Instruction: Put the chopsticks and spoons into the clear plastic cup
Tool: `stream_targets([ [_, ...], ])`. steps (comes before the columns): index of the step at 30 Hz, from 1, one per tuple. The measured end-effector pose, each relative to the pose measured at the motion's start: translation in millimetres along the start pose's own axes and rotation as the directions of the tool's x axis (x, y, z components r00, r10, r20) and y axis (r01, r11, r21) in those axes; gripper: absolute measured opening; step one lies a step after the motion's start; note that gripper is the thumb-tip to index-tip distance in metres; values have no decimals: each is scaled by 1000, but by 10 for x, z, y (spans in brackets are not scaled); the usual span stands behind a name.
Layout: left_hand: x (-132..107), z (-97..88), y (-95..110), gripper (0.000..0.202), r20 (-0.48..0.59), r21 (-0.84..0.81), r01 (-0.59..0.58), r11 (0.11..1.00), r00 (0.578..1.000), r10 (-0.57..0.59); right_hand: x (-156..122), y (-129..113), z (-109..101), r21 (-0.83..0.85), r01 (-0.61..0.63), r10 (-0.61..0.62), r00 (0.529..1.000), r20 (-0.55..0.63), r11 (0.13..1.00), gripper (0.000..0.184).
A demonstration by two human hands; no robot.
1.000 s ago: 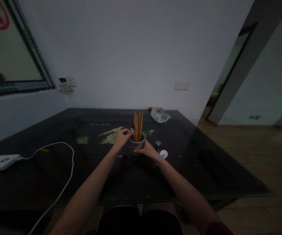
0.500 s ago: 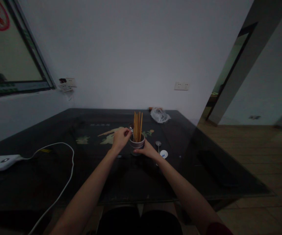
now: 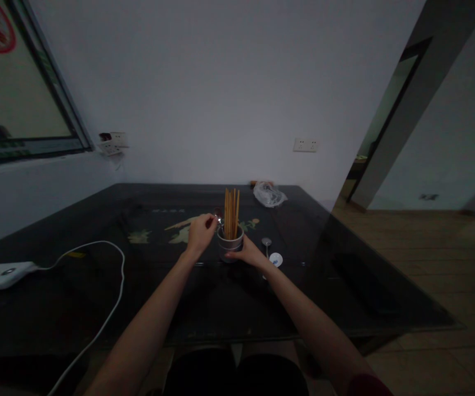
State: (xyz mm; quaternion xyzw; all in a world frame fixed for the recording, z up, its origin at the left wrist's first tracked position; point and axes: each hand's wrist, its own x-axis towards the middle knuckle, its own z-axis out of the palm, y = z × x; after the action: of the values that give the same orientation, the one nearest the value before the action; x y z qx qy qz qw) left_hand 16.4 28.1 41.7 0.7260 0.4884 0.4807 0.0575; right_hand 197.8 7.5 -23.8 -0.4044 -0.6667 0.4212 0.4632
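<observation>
Several wooden chopsticks [image 3: 231, 212] stand upright in a light grey round holder [image 3: 225, 248] on the dark table. A metal spoon [image 3: 220, 221] leans at the holder's left rim, bowl up, its lower handle inside. My left hand [image 3: 200, 234] is closed, with thumb and fingertips pinching this spoon near its upper end. The fingers of my right hand [image 3: 250, 253] wrap round the holder's right side, the thumb across its front. Right of that hand lie another metal spoon [image 3: 266, 242] and a small white dish with blue marks [image 3: 276, 259].
A crumpled clear plastic bag [image 3: 269, 194] lies at the table's back edge by the wall. On the left are a white power strip [image 3: 4, 275] and its looping white cable [image 3: 122, 275]. A dark flat object [image 3: 365, 286] rests on the table [image 3: 311, 313] at right.
My left hand has shifted slightly left, tilting the spoon a little away from the chopsticks. My right hand stays on the holder.
</observation>
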Motion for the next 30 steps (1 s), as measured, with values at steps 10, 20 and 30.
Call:
stream_targets([
  [10, -369, -37, -13, 21, -31, -344, 150, 927, 985, -170, -5, -39, -2, -4, 13, -13, 1000, 23, 1000, 97],
  [20, -426, 154, -326, 37, 276, -482, 424, 767, 904, -327, 0, -20, -1, 10, -8, 8, 999, 35, 1000, 96],
  [30, -490, 42, -244, 68, 547, -457, 444, 771, 824, -150, -3, -51, -17, 38, -1, -1, 998, 59, 999, 99],
])
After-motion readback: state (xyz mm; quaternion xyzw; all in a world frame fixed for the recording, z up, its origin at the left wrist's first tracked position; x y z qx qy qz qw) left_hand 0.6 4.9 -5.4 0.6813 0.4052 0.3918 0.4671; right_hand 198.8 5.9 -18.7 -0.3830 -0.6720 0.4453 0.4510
